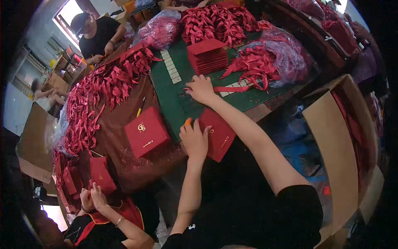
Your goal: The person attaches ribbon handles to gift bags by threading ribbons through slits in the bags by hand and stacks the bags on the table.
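Observation:
My right hand (202, 89) is over the green mat (168, 93), its fingers bent down at a red ribbon (232, 89) that runs out on both sides of it. Closer to me, my left hand (193, 141) is curled at the left edge of a red gift bag (219, 139) with gold print. A small orange object (188, 121) shows at its fingertips; its kind is unclear. Left of that hand lies a thick stack of red gift bags (147, 133) with a gold logo.
A stack of red folded pieces (207, 58) and ribbon heaps (265, 62) lie at the back. A yellow pen-like tool (139, 112) is on the brown cover. A cardboard box (336, 153) stands right. Another person's hands (94, 197) work lower left; a person (99, 37) sits opposite.

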A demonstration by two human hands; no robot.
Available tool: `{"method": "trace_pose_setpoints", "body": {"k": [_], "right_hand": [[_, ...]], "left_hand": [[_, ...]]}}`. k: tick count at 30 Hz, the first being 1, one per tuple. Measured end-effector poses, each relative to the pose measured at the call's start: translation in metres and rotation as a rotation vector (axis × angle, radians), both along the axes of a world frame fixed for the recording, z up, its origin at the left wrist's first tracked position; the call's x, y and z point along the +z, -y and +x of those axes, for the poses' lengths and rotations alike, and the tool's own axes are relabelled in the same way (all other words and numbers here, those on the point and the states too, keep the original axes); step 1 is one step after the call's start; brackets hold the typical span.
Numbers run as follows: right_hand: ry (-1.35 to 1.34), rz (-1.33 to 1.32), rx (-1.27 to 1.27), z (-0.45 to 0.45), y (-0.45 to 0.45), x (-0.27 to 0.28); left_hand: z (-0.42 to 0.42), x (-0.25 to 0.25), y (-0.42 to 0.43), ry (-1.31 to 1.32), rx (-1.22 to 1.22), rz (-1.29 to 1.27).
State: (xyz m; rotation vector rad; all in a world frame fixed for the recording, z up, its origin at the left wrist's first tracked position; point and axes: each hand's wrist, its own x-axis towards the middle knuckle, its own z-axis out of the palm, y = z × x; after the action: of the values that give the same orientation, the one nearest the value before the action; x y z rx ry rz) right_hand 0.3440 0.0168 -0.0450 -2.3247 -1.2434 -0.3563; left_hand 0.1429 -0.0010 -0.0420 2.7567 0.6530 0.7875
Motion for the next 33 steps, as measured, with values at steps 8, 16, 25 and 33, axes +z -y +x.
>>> {"method": "trace_pose_setpoints", "body": {"k": [8,16,25,33], "right_hand": [[-0.418,0.22,0.095,0.005,0.027,0.011],[-0.645,0.582,0.085,-0.09,0.111,0.026],[-0.258,0.452,0.092,-0.107,0.114,-0.005],[0.078,0.388,0.159,-0.104,0.116,0.002]], "left_hand": [[0.001,-0.008,-0.002,0.03,-0.043,0.004],[0.005,-0.007,0.001,0.149,-0.077,-0.076],[0.006,0.007,-0.002,0.12,-0.055,-0.389],[0.003,0.002,-0.018,0.214,-0.082,-0.799]]}}
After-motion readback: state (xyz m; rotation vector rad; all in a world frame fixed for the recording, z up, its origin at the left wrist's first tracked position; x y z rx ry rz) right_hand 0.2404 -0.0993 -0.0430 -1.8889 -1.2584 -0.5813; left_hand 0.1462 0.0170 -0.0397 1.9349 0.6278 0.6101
